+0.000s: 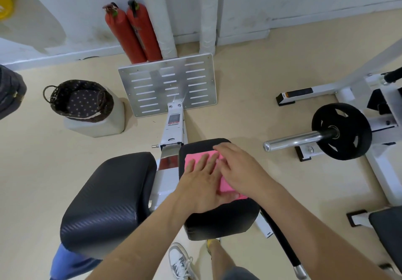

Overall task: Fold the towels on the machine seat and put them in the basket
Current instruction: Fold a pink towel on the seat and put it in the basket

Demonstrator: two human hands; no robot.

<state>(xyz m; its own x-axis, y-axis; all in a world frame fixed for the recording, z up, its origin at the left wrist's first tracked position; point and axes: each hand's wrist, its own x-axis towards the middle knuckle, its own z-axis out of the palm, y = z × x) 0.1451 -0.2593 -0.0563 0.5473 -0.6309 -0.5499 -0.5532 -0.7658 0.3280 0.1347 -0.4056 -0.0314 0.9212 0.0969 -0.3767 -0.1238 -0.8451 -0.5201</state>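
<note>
A pink towel, folded small, lies on the right black seat pad of the machine. My left hand lies flat on it with straight fingers. My right hand presses flat on the towel's right part, partly over my left fingers. Most of the towel is hidden under both hands. A blue towel hangs below the near end of the left black seat pad. The dark wicker basket with a dotted lining stands on a white block at the far left; nothing shows inside it.
A metal footplate stands ahead on the machine's rail. Two red fire extinguishers lean on the wall behind. A barbell with a black weight plate lies at the right. A black padded handle bar runs past my right forearm.
</note>
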